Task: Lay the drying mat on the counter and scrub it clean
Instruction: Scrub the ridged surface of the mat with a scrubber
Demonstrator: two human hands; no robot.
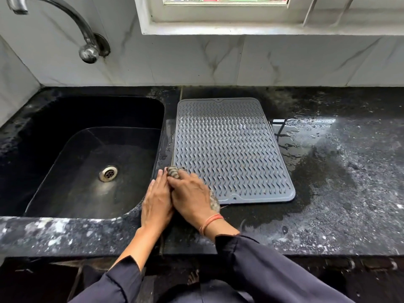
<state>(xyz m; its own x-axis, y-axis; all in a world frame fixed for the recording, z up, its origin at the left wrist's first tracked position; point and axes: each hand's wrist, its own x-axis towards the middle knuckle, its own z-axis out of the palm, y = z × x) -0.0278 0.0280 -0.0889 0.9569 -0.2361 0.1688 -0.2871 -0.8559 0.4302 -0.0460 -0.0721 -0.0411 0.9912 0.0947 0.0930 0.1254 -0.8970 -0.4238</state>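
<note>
A grey ribbed drying mat lies flat on the black counter, just right of the sink. My right hand presses a grey-brown scrubber onto the mat's near left corner, and the scrubber shows beyond the fingertips and under the wrist. Flat and with fingers together, my left hand rests on the counter strip between sink and mat, touching the right hand. It hides the mat's near left edge.
A black sink with a metal drain takes up the left. A curved tap comes out of the marble wall above it. Water is pooled on the counter right of the mat. A window sill runs along the back.
</note>
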